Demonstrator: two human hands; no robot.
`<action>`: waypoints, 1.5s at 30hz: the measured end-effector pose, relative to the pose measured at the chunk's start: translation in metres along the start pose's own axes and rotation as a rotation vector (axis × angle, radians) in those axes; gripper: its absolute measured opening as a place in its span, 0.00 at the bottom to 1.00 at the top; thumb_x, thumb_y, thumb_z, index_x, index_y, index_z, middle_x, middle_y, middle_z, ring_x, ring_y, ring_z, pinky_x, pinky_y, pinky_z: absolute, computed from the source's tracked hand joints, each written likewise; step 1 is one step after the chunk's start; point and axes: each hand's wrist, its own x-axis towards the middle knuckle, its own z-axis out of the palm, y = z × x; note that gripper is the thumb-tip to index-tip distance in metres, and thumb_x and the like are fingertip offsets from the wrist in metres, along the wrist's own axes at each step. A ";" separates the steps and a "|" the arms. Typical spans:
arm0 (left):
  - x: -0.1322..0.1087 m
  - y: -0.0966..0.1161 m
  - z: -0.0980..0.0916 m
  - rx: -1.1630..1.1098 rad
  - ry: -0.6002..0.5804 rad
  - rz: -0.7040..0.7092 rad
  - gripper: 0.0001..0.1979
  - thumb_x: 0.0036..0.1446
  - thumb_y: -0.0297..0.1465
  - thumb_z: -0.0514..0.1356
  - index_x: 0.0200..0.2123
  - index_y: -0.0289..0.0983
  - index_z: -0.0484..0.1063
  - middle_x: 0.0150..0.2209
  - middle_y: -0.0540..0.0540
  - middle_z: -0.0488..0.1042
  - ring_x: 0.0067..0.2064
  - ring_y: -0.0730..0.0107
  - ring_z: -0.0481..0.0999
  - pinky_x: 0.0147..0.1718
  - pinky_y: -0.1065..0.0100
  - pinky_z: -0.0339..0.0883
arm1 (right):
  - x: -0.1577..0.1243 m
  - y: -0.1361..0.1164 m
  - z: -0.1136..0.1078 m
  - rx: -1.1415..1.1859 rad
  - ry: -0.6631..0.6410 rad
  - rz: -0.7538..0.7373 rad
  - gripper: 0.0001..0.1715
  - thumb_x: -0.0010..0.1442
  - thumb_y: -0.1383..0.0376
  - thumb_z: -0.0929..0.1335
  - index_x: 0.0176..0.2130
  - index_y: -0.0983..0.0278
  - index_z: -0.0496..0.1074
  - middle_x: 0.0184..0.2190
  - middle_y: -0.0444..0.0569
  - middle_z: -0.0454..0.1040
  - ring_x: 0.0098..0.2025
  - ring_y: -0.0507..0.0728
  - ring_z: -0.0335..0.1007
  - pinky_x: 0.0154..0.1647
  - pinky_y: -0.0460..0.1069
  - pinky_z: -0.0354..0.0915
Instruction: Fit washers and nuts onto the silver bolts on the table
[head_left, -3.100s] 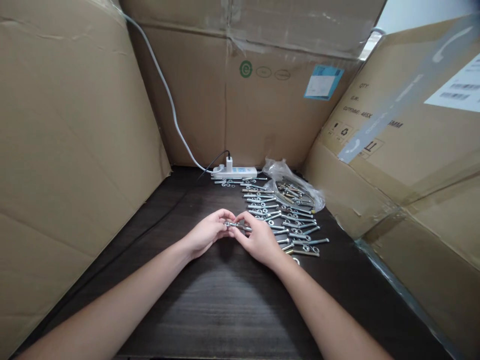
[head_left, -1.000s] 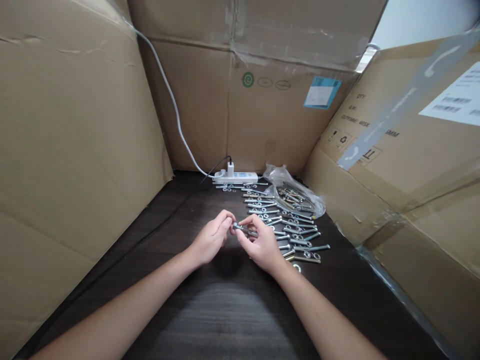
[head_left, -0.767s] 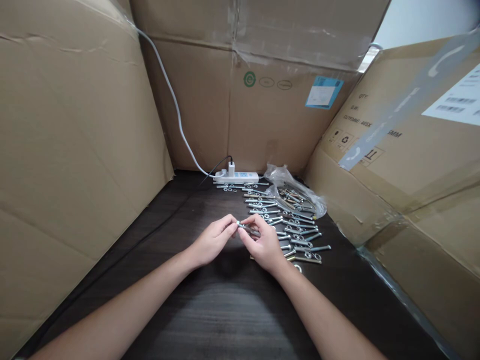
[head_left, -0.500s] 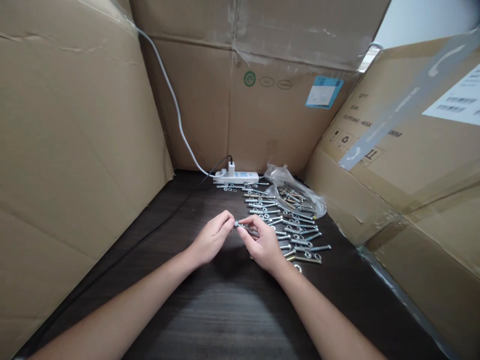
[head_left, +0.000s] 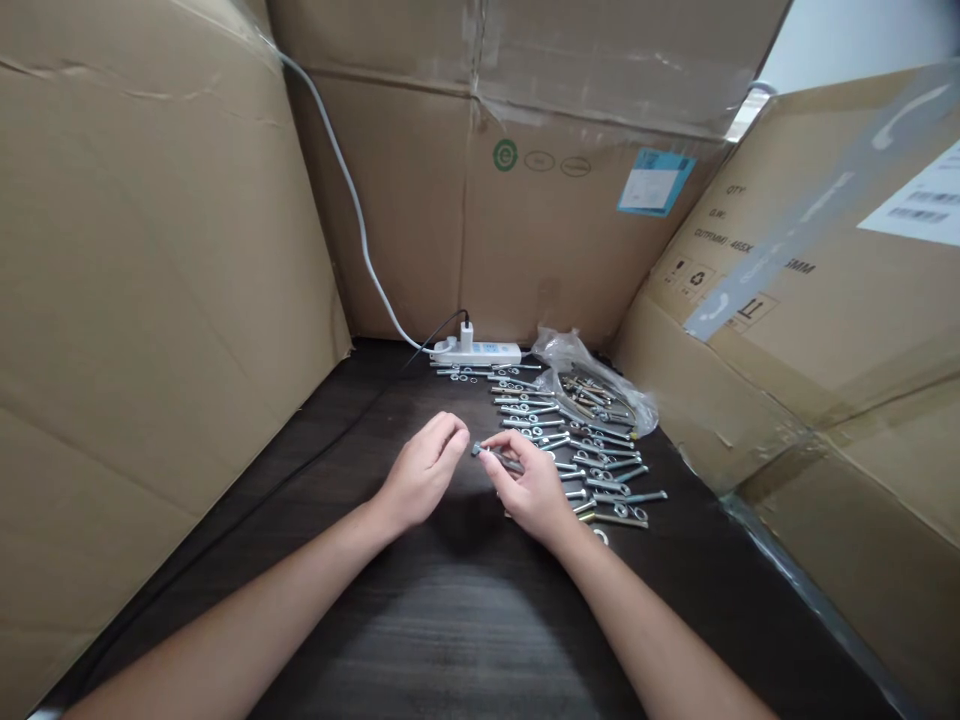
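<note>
Between the thumb and fingers of my right hand lies a metal bolt, its hex head pointing left. The palm covers much of its shank. Just left of the bolt head, with a small gap, is my left hand. Its fingers are curled and pressed together; whatever they may hold is hidden. Beyond and to the right of my right hand, several bolts with nuts and washers lie in rows on the dark tabletop.
A clear plastic bag of loose bolts lies behind the rows. At the back is a white power strip with a plugged-in adapter. A black cable crosses the table's left side. Cardboard walls enclose the left, back and right.
My left hand has come away from the bolt head, leaving a small gap. My right hand still holds the bolt. The whole view has shifted slightly.
</note>
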 end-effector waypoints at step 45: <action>-0.007 0.002 0.006 0.056 -0.110 0.077 0.13 0.55 0.24 0.50 0.44 0.38 0.62 0.36 0.50 0.64 0.34 0.71 0.64 0.34 0.69 0.60 | 0.002 0.001 -0.004 -0.042 -0.022 0.031 0.07 0.58 0.62 0.63 0.32 0.63 0.66 0.20 0.39 0.61 0.21 0.49 0.55 0.23 0.44 0.53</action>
